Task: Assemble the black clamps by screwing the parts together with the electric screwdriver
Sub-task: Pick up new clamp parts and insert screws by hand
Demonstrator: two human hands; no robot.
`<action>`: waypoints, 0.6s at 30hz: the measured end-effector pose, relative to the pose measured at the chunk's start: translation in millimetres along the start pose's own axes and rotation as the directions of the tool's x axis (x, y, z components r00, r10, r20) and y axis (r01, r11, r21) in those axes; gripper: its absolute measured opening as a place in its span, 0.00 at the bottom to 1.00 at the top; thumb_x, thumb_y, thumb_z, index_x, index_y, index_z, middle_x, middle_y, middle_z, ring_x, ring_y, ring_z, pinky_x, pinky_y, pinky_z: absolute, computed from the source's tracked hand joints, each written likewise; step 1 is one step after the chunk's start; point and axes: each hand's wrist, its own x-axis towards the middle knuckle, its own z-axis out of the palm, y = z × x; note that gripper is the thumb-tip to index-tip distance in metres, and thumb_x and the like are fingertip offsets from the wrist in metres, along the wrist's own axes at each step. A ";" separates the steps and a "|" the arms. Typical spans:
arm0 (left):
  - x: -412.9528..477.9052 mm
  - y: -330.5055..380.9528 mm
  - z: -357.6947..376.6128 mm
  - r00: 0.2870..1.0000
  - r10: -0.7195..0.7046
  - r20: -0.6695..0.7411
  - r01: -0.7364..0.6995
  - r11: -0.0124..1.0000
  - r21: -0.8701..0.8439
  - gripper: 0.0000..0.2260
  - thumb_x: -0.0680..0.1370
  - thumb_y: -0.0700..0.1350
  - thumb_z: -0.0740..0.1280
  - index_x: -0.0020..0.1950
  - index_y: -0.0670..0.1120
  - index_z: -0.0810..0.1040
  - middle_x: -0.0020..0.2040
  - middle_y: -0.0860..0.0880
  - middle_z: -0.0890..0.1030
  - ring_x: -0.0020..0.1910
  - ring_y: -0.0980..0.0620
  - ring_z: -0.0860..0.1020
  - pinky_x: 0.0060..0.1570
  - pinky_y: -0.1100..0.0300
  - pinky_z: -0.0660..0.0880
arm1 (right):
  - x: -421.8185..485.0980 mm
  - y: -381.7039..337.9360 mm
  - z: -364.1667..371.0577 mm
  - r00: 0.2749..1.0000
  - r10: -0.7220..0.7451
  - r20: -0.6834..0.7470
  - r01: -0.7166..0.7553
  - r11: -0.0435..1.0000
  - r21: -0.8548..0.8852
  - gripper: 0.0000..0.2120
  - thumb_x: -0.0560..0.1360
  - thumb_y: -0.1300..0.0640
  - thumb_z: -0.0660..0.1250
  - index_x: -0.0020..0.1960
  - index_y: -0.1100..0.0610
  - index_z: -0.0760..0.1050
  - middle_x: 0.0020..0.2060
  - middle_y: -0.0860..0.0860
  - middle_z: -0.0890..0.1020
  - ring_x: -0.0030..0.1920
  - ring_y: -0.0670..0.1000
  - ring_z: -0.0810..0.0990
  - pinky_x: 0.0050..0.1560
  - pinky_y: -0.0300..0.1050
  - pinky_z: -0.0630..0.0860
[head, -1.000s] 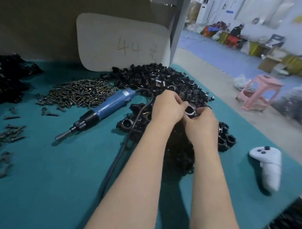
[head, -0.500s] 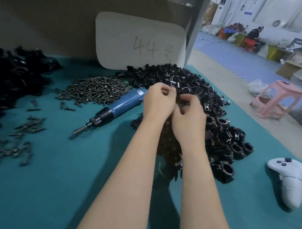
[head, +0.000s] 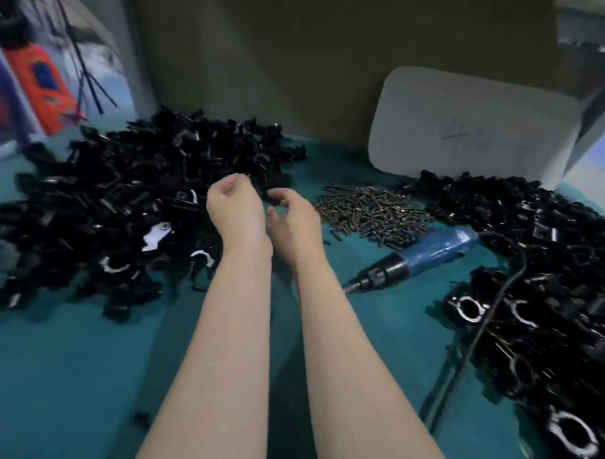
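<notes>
A big heap of loose black clamp parts (head: 124, 195) lies on the left of the teal table (head: 66, 375). My left hand (head: 233, 206) hovers at that heap's right edge with its fingers curled in; nothing shows inside it. Beside it my right hand (head: 294, 218) has loosely bent fingers and holds nothing that I can see. The blue electric screwdriver (head: 430, 247) lies right of my right forearm, tip toward me. Behind it sits a pile of dark screws (head: 373, 211). A second heap with ring-shaped black clamps (head: 550, 272) fills the right side.
The screwdriver's black cable (head: 490, 311) runs over the right heap toward the table's near edge. A white board (head: 469, 125) leans against the brown back wall. An orange object (head: 42, 83) stands beyond the table's left end. Bare teal surface shows between the heaps.
The view has swung left. Both hands left the right-hand heap, where they held a clamp together, and now sit apart at the left heap without it.
</notes>
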 end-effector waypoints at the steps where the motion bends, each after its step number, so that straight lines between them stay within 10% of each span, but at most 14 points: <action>1: 6.0 2.4 -3.4 1.000 -0.011 -0.008 0.011 1.000 -0.013 0.05 0.81 0.41 0.60 0.55 0.46 0.74 0.45 0.51 0.75 0.39 0.58 0.73 0.36 0.68 0.73 | 6.5 -3.1 10.3 1.000 -0.003 0.019 0.003 1.000 -0.025 0.19 0.79 0.60 0.59 0.69 0.52 0.70 0.71 0.57 0.66 0.70 0.56 0.64 0.58 0.39 0.62; 8: 23.9 3.8 -7.0 0.999 -0.033 0.012 0.033 0.999 -0.026 0.08 0.80 0.40 0.60 0.58 0.45 0.74 0.46 0.53 0.75 0.42 0.61 0.73 0.38 0.68 0.70 | 48.9 -9.8 37.3 0.988 0.084 0.128 -0.061 0.983 -0.171 0.24 0.80 0.59 0.57 0.75 0.51 0.60 0.77 0.57 0.43 0.76 0.63 0.42 0.74 0.58 0.49; 18: 25.3 -7.6 11.6 0.992 -0.092 0.089 0.088 0.995 0.051 0.04 0.80 0.42 0.61 0.49 0.48 0.75 0.39 0.51 0.73 0.36 0.59 0.71 0.35 0.68 0.69 | 52.7 11.8 17.6 0.979 0.101 -0.179 -0.118 0.989 -0.084 0.15 0.79 0.59 0.57 0.58 0.48 0.78 0.62 0.55 0.71 0.62 0.58 0.64 0.58 0.45 0.59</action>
